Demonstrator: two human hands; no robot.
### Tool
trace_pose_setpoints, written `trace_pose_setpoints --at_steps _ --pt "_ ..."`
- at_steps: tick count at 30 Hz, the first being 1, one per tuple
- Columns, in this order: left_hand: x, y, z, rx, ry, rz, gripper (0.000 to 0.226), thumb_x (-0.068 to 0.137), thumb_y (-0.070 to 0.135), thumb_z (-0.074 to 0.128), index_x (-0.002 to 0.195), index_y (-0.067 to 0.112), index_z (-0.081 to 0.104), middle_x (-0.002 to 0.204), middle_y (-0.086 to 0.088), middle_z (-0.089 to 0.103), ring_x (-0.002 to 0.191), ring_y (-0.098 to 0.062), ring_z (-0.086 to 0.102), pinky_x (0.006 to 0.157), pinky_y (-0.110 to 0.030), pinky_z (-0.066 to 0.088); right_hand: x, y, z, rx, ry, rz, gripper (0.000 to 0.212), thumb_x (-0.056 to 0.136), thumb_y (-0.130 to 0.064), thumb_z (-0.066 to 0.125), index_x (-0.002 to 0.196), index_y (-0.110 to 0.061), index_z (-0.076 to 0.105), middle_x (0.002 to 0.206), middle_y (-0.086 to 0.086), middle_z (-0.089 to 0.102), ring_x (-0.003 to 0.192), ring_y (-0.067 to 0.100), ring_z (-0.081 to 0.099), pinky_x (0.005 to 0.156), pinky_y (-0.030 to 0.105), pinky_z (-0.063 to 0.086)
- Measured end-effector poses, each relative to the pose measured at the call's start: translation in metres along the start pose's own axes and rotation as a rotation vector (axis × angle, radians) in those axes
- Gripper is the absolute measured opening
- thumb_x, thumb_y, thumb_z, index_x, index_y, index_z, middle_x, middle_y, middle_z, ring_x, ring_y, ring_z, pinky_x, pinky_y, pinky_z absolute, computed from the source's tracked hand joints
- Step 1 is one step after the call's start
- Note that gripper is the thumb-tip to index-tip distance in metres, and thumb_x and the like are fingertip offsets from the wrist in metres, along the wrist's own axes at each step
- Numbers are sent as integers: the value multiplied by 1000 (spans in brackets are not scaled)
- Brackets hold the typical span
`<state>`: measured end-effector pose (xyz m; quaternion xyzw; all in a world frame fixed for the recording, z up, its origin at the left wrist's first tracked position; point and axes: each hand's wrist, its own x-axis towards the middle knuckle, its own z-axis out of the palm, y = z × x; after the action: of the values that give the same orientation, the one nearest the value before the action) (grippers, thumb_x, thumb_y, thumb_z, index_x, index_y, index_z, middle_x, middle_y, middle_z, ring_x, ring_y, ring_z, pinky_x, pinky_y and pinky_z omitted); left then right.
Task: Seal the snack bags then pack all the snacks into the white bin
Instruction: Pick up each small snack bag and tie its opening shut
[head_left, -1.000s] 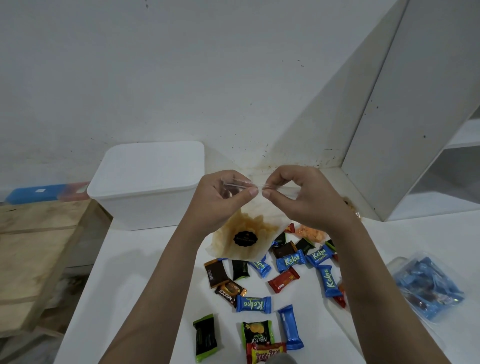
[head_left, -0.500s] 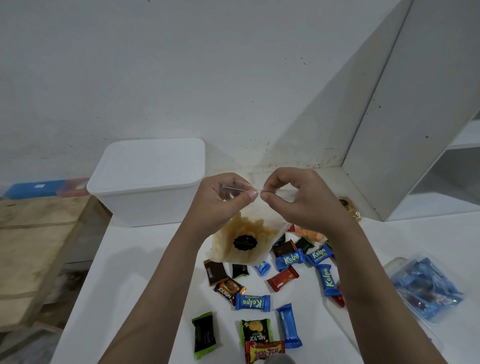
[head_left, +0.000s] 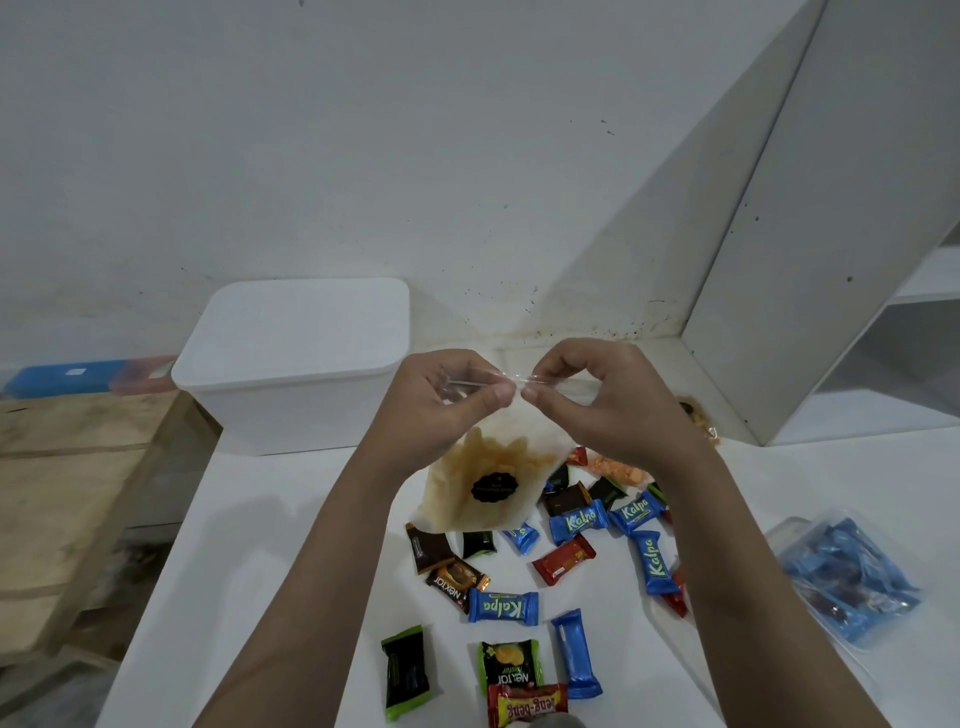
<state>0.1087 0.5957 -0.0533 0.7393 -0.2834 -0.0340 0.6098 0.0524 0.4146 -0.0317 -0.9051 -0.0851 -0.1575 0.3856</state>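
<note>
Clear plastic snack bag of pale chips with a black oval label (head_left: 480, 480): held up off the white table (head_left: 270, 545), hanging below both hands, its top seal strip running left-right between them. Long axis of the strip is horizontal, roughly parallel to the back wall.

Left hand (head_left: 441, 400) pinches the strip near its left part, thumb against curled fingers. Right hand (head_left: 587, 395) pinches it just right of centre, same grip. The two thumb tips almost meet at mid-strip, so I'd guess the press-along-the-seal step is under way; can't tell how much of the strip is already closed.

White lidded plastic bin (head_left: 291, 364): just left of the bag and slightly behind it, lid on. Left hand is the nearer one to it, so lid removal likely falls to that side.

Below the bag, on the table: loose wrapped snacks (head_left: 519, 582), blue, red, black and green wrappers, scattered. Right of the bag, well apart: second clear bag of blue-wrapped snacks (head_left: 852, 577), lying flat; seal state not readable.
</note>
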Motion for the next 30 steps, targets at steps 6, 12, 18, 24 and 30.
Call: trace_pose_setpoints --at_steps 6,12,18,24,30 --pt "1 4 -10 -70 -8 -61 10 79 10 72 73 18 72 69 1 71 69 -16 66 68 -22 53 -4 1 -11 130 -7 69 8 83 -17 70 75 -18 68 65 -18 64 64 -9 58 59 3 39" --pt "0 17 -7 264 -58 -67 8 79 18 75 86 22 73 83 10 73 83 2 67 79 -14 50 -6 0 -8 5 -46 21 8 84 -14 67 77 -13 69 70 -14 64 72 -11 58 62 2 39" --pt "2 27 3 508 -52 4 11 73 44 72 80 36 72 82 22 68 92 4 61 104 -45 32 -6 -2 -5 -31 -46 -31 9 84 -11 65 75 -14 66 70 -12 64 73 -6 58 66 3 39" --pt "1 29 2 482 -99 49 6 73 44 64 71 40 67 80 25 66 87 3 61 99 -50 37 -6 -4 -4 -31 -50 -57 8 84 -11 64 77 -14 66 72 -13 64 74 -5 58 67 4 39" --pt "-1 25 2 444 -54 62 3 74 38 62 74 38 65 77 27 65 84 0 61 96 -53 40 -7 -7 1 -15 -47 -67 7 86 -11 63 81 -13 68 75 -17 62 81 -5 57 69 1 38"
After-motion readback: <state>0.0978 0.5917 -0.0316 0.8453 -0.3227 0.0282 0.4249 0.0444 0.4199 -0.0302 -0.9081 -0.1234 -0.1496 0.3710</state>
